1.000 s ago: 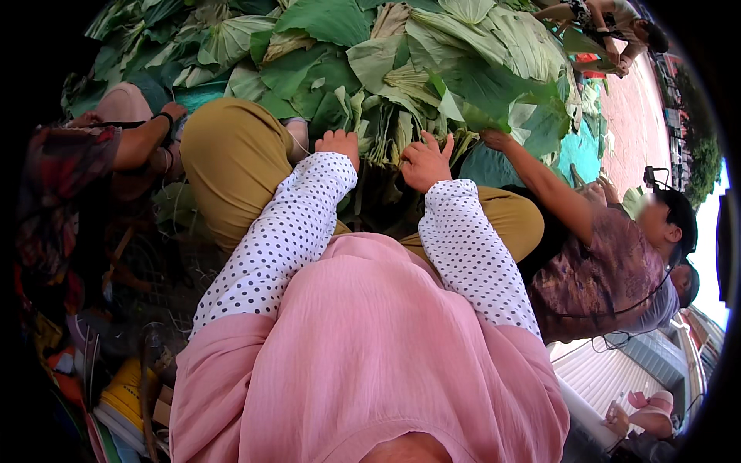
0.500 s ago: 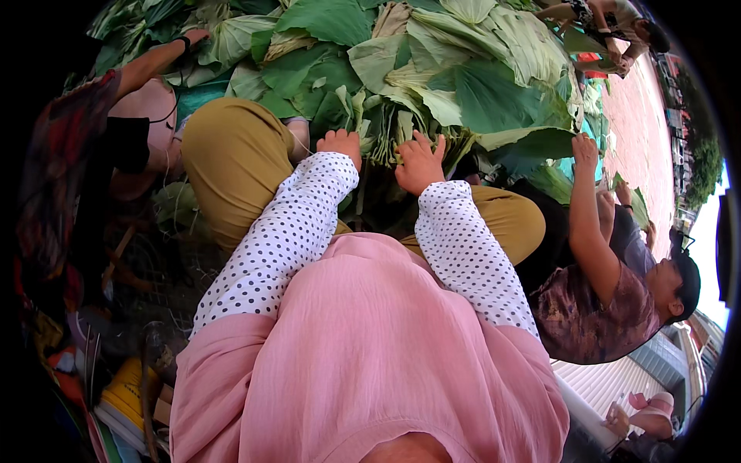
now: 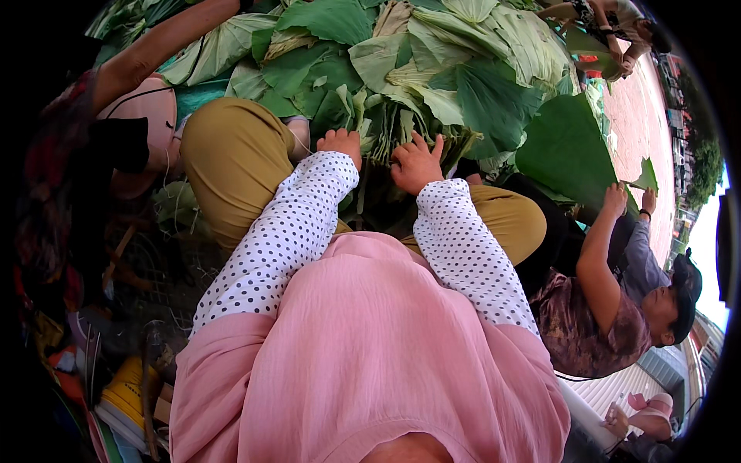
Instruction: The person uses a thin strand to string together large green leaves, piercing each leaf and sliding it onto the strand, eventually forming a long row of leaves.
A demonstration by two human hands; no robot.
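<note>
A thick bundle of folded lotus leaves (image 3: 380, 139) stands between my knees, its layered edges toward me. My left hand (image 3: 340, 145) is at its left side, fingers bent against the leaves. On the other side my right hand (image 3: 417, 163) grips the bundle's right edge, with two fingers raised and apart and the others curled onto the leaves. Both fingertips are partly hidden among the layers. White polka-dot sleeves cover my forearms. Beyond the bundle lies a broad heap of green and pale lotus leaves (image 3: 328, 23).
At the right, a person in a dark cap (image 3: 610, 309) holds a large green leaf (image 3: 567, 147). Another person's arm (image 3: 154, 58) reaches over the heap from the left. A yellow container (image 3: 130, 393) stands at the lower left. More people sit at the far right.
My right hand has shifted slightly left against the bundle; my left stays put. The person at right has lifted a large leaf off the heap. The arm at left reaches farther across.
</note>
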